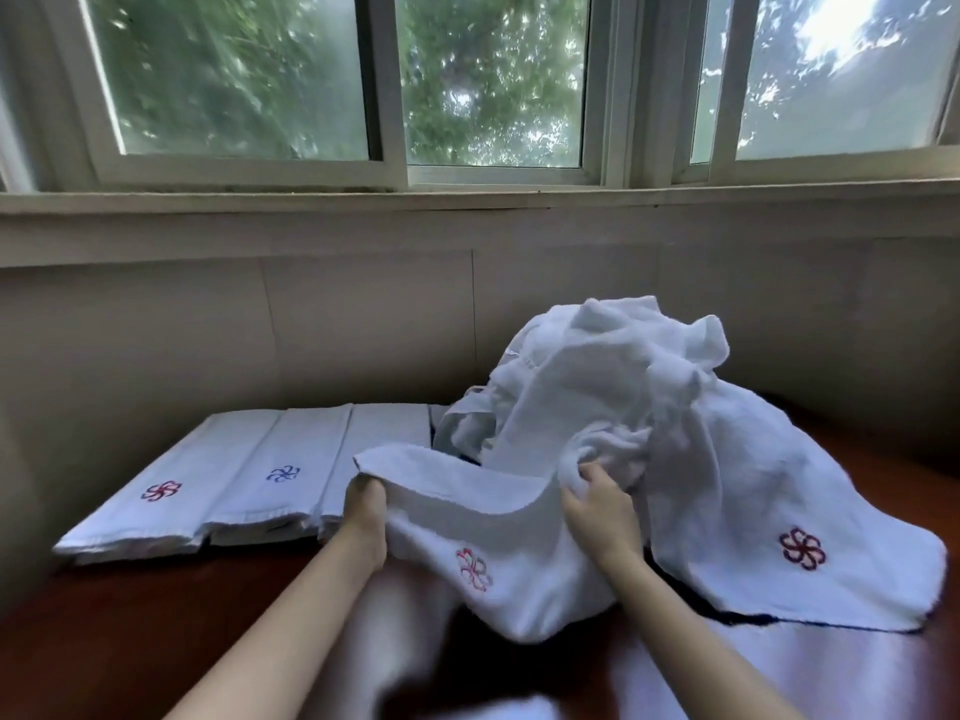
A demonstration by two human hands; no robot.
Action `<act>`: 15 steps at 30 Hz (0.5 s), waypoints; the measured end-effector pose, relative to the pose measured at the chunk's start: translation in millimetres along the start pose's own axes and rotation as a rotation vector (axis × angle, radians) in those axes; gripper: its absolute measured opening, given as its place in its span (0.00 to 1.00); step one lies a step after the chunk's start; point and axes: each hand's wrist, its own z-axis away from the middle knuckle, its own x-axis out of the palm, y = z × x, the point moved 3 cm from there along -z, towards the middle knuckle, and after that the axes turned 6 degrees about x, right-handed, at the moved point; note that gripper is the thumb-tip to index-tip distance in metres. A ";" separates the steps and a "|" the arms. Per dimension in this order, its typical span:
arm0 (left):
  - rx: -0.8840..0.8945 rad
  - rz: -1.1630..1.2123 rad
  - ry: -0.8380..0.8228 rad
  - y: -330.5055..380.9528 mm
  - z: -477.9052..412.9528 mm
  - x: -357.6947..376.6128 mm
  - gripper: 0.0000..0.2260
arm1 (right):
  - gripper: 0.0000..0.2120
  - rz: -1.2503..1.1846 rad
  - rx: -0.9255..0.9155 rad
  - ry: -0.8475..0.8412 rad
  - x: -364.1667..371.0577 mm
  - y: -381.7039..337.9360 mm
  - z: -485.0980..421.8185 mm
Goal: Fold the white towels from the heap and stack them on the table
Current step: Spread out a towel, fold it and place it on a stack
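**Towel coming off the heap**

Nearest, the left hand [365,504] pinches a corner of the towel [498,543]; the right hand [597,498] grips bunched cloth where it meets the heap [623,397]. Pulling hard could drag the heap across the table [130,641]. Farther left, folded towels [249,480] lie side by side.
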 end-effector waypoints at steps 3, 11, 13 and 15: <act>-0.018 0.036 0.147 -23.6 -3.5 -42.2 0.10 | 0.06 -0.022 -0.096 -0.170 50.8 -14.3 41.0; -0.084 -0.204 0.173 -53.7 2.2 -121.6 0.15 | 0.16 0.012 -0.131 -0.319 118.5 -1.8 90.0; -0.049 -0.228 0.003 -45.5 7.8 -111.5 0.19 | 0.14 -0.202 -0.109 -0.333 115.4 3.4 84.1; -0.042 -0.297 -0.139 -40.4 22.4 -103.1 0.26 | 0.13 -0.285 -0.105 -0.328 111.6 5.6 83.3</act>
